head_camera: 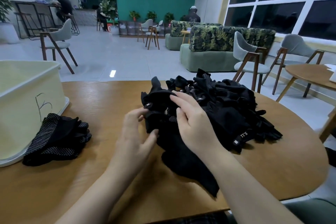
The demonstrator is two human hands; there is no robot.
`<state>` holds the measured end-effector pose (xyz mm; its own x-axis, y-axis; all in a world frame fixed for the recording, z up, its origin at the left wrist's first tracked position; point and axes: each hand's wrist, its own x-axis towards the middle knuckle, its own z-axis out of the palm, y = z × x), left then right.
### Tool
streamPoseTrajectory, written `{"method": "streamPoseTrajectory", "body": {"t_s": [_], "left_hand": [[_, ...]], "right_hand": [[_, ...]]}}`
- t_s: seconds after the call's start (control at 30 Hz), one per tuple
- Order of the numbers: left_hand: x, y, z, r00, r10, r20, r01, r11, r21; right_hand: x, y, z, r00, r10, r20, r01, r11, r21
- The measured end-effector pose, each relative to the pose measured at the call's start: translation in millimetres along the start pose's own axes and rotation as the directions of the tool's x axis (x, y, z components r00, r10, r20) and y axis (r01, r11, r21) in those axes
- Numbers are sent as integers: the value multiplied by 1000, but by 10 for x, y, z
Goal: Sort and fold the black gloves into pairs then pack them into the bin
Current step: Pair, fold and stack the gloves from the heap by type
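While our left hand (135,129) and right hand (192,120) both pinch one crumpled black glove (158,112), we see dotted grip fabric and a small tag.

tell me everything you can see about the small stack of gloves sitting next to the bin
The small stack of gloves is black knit-looking fabric covered in rows of pale grip dots. Several lie flat, layered, finger ends pointing right. It rests on the wooden table, its left edge against the front wall of the cream bin. Neither hand touches it.
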<state>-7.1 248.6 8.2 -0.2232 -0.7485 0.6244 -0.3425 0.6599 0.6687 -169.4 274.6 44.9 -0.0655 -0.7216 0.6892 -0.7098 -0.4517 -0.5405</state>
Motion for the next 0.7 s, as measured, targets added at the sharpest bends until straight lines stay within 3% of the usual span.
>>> {"method": "streamPoseTrajectory", "body": {"t_s": [0.1, 0.3, 0.4, 0.6, 0.7], "left_hand": [[-64, -134, -275, 999, 3, -42, 1, 995, 103], [-287, -405, -444, 993, -36, 115, -4, 945, 326], [-290, -422, -466, 988, -48, 144, 0, 948, 318], [-243, -441, -402, 949, -45, 311, -45, 959, 279], [-144, -463, -344, 934, -16, 356, -98, 949, 300]], "right_hand": [[-213, -121, 205, 989, -76, 125, 75, 997, 13], [-535, -89, 447, 933, -142, 331, 137, 990, 40], [-531, -63, 403, 939, -94, 331, 86, 996, 41], [-324, 128, 323, 955, 87, 285, -20, 973, -230], [-303, 182, 321, 951, 136, 279, -61, 964, -260]]}}
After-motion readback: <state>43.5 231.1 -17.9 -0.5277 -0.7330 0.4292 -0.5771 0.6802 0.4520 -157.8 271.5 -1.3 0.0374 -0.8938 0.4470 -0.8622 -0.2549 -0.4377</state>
